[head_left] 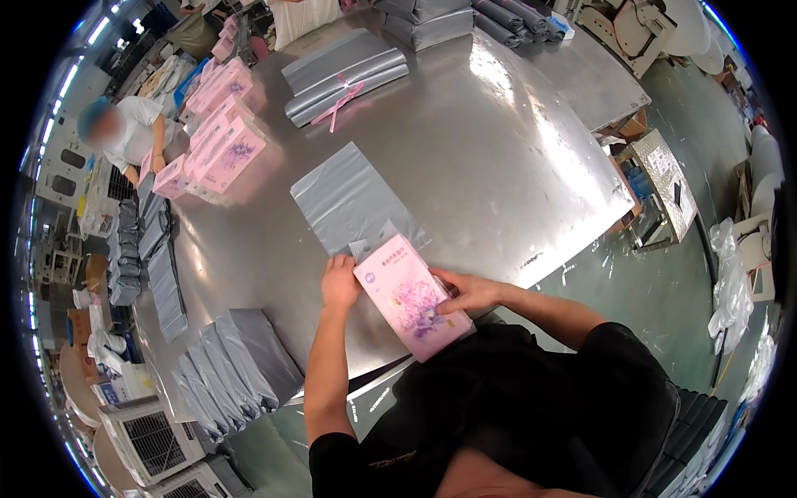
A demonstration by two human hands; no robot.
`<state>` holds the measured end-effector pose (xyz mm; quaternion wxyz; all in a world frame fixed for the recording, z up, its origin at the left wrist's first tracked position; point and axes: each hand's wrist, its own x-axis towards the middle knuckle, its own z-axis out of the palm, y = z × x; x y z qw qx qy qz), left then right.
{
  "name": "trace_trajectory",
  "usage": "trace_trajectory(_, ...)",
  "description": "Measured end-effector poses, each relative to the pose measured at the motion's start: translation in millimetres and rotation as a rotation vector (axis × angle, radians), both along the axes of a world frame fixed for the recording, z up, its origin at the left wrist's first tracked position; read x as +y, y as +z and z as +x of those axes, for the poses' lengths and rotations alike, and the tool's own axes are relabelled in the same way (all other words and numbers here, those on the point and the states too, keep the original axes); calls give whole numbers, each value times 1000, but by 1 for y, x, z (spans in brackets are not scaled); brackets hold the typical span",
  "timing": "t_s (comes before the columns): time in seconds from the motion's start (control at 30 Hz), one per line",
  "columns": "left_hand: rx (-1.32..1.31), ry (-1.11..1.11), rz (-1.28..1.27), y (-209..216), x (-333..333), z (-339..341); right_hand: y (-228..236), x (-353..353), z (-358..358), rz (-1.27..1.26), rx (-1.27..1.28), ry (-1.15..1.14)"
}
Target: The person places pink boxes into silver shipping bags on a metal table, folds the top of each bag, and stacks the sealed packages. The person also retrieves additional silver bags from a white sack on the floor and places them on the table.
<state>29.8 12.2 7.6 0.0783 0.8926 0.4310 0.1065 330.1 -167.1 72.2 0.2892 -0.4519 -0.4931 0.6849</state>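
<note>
In front of me is a pink box with a purple flower print, tilted over the table's near edge. My right hand grips it along its right side, thumb on the top face. At the box's upper left, my left hand has its fingers curled at the near corner of a flat grey plastic bag. Its fingertips are partly hidden, and the palm lies close to the box's left edge. The bag's near end passes under the box's far end, where a small paler patch of plastic shows.
The metal table carries rows of pink boxes at the left, a ribbon-tied grey bundle at the back and folded grey bags at the near left. Across the table works another person. An open metal crate stands right.
</note>
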Motion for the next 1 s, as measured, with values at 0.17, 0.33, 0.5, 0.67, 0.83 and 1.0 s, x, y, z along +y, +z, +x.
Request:
trace_trajectory(0.17, -74, 104, -33, -6, 3, 4, 25, 3, 1, 65, -618, 229)
trace_trajectory(0.33, -710, 474, -595, -32, 28, -15, 6, 57, 16, 393, -736, -107)
trace_trajectory(0.5, -773, 374, -601, -18, 40, -11, -22, 152, -5, 1172, -1199, -220)
trace_trajectory(0.67, -628, 294, -287, 32, -13, -5, -35, 151, -1, 1163, -1109, -242)
trace_trajectory(0.83, -777, 391, -318, 3, -12, -12, -52, 158, 5, 1139, -940, -258)
trace_trajectory(1.0, -680, 494, -683, -29, 37, -23, -23, 186, -1, 972, -874, -121)
